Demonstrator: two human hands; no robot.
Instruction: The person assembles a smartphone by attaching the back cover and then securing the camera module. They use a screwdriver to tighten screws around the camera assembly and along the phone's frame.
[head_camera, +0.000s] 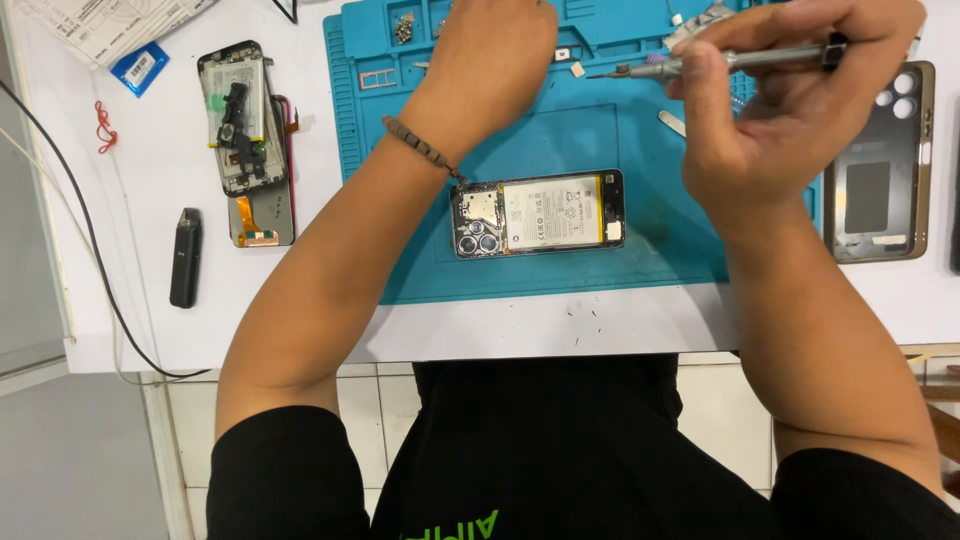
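An opened phone (538, 212) lies on the blue work mat (610, 130), its white battery and camera lenses showing. My right hand (790, 100) is above the mat's right side and holds a slim grey screwdriver (720, 62), tip pointing left. My left hand (495, 60) reaches over the mat's far edge near small screws and parts (404, 28); its fingers are hidden, so what they touch is unclear. A beaded bracelet (420, 148) is on that wrist.
A second disassembled phone (245, 140) lies at the left on the white table (520, 325). A small black device (186, 257) and a black cable (90, 240) are further left. A phone back cover (885, 165) sits at the right. Papers (110, 25) are top left.
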